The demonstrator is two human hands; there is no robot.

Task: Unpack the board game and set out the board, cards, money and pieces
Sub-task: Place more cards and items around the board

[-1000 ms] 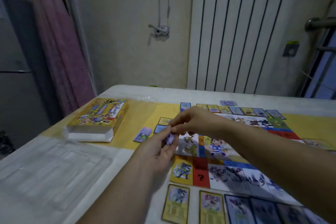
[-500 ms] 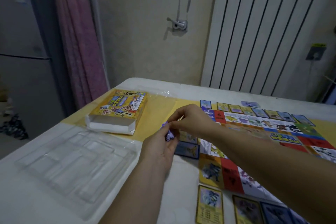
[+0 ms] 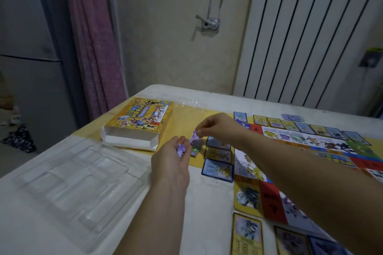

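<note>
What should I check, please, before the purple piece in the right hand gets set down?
1. Right hand pinches the purple piece: ok.
2. Left hand holds the spare piece: ok.
3. Landing spot free: cannot tell, a small card lies just below.
4. Board unfolded flat: ok.
5. Cards lined along the board's edge: ok.

A home room — radiator (image 3: 306,33), pink curtain (image 3: 93,37), fridge (image 3: 27,47) behind table (image 3: 207,203).
</note>
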